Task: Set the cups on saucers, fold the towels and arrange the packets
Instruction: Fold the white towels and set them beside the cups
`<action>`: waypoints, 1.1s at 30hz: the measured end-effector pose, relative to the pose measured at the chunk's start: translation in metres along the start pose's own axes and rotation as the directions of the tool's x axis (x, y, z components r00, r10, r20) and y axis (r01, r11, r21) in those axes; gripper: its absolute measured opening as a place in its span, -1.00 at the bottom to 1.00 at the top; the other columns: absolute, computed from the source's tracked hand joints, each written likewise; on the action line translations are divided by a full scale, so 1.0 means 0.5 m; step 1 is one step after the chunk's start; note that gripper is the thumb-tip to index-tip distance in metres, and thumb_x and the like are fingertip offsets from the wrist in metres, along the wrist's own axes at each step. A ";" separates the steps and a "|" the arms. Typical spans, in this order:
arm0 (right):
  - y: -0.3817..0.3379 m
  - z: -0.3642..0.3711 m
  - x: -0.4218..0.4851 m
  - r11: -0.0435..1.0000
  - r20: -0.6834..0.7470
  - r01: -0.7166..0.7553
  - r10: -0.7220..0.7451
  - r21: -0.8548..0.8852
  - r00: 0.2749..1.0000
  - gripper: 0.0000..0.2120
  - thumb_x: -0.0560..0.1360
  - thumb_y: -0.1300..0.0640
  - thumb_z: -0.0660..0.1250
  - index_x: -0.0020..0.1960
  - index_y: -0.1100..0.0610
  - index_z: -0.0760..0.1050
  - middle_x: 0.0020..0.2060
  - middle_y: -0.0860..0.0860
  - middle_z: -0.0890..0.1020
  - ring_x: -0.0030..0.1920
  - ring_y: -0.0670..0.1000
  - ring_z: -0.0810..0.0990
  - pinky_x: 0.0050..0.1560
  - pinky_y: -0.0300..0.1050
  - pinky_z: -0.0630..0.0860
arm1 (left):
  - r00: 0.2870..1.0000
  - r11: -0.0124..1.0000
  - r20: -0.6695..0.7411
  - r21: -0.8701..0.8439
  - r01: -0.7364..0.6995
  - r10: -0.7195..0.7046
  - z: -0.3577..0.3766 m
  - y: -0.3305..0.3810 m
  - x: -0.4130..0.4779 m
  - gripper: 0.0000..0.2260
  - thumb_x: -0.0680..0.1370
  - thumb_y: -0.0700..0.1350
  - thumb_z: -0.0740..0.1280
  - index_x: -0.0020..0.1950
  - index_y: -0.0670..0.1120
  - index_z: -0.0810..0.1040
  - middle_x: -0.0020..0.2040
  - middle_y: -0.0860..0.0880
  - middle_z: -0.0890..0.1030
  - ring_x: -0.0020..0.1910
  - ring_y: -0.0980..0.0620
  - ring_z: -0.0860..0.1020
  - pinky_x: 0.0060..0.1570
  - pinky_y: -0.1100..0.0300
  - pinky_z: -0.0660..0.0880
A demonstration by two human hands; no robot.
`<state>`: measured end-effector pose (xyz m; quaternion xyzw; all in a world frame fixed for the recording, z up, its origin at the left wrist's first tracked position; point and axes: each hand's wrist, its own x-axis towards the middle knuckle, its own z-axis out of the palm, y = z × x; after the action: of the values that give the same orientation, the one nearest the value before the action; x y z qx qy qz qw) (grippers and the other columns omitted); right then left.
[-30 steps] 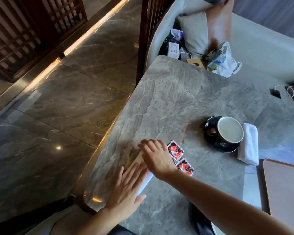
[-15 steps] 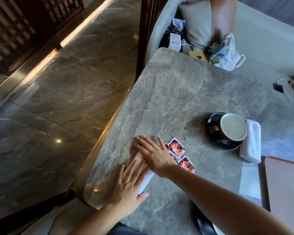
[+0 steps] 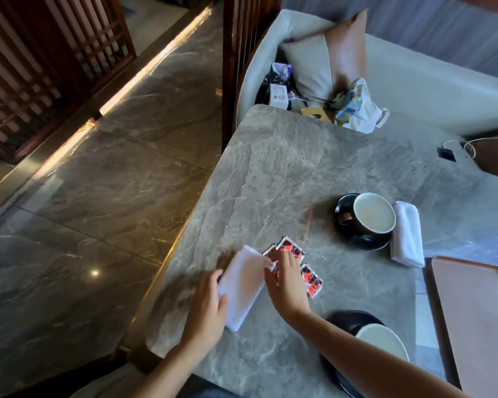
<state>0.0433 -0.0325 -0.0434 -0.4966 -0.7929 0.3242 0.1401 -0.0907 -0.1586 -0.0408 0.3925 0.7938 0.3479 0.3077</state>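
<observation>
Towel (image 3: 242, 285) flat on worktop (image 3: 285, 173), well short of far cup (image 3: 374, 214); left hand (image 3: 206, 308) open-palmed on its near edge; right hand (image 3: 285, 282) pinching its far corner, over packets (image 3: 311, 280).

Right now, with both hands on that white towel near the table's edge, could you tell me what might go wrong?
1. The right hand lies partly over the red packets while pinching the white towel; pulling it could scatter them.
2. The towel sits close to the table edge, so the left hand might push it off.
3. The right forearm crosses above the near cup and could knock it.
</observation>
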 end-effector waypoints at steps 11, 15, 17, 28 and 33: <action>-0.034 0.041 -0.066 0.879 0.164 -0.377 0.342 0.293 0.925 -0.68 0.43 -0.02 0.38 0.04 0.00 0.29 -0.24 -0.15 0.54 -0.20 -0.08 0.59 -0.11 -0.01 0.53 | 0.990 0.990 0.016 -0.011 0.142 -0.142 0.025 -0.013 -0.028 -0.75 0.49 -0.22 0.30 0.16 -0.10 0.45 0.03 -0.04 0.54 0.02 -0.02 0.51 -0.01 0.11 0.45; -0.047 0.046 -0.060 0.873 0.230 -0.393 0.335 0.288 0.914 -0.65 0.40 0.06 0.43 0.04 0.14 0.34 -0.25 -0.06 0.48 -0.22 -0.04 0.48 -0.19 -0.13 0.42 | 0.981 0.978 0.018 -0.079 0.195 -0.194 0.031 -0.021 -0.053 -0.72 0.51 -0.21 0.28 0.22 -0.08 0.42 0.04 0.00 0.51 0.04 0.02 0.49 -0.02 0.13 0.42; -0.049 0.037 -0.057 0.860 0.290 -0.376 0.283 0.345 0.914 -0.77 0.40 0.12 0.42 -0.10 0.13 0.38 -0.32 -0.05 0.44 -0.30 -0.08 0.42 -0.28 -0.19 0.36 | 0.970 0.959 0.033 -0.150 0.241 -0.239 0.031 -0.021 -0.061 -0.71 0.52 -0.22 0.26 0.24 -0.09 0.39 0.06 -0.03 0.52 0.04 0.01 0.49 -0.08 0.18 0.39; -0.050 -0.114 -0.053 0.556 0.537 -0.509 0.129 0.657 0.834 -0.73 0.45 0.33 0.27 0.05 0.03 0.51 -0.10 0.01 0.63 -0.15 -0.06 0.60 -0.12 -0.14 0.51 | 0.920 0.790 0.280 -0.480 0.380 -0.273 0.029 0.081 -0.078 -0.84 0.56 -0.16 0.23 0.05 0.08 0.52 0.02 0.05 0.60 0.04 0.10 0.53 0.03 0.19 0.41; 0.009 -0.218 -0.047 0.537 0.525 -0.493 0.106 0.685 0.845 -0.64 0.40 0.27 0.28 0.17 0.06 0.50 -0.05 0.05 0.60 -0.06 0.00 0.57 -0.08 -0.13 0.48 | 0.905 0.802 0.383 -0.473 0.364 -0.185 0.073 0.170 -0.071 -0.88 0.55 -0.12 0.26 -0.06 -0.04 0.59 -0.19 0.08 0.66 -0.23 0.27 0.59 -0.23 0.41 0.45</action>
<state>0.1169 -0.0110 0.0380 -0.4287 -0.4712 0.7625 0.1130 -0.0105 -0.1389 0.0135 0.2212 0.6540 0.4377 0.5760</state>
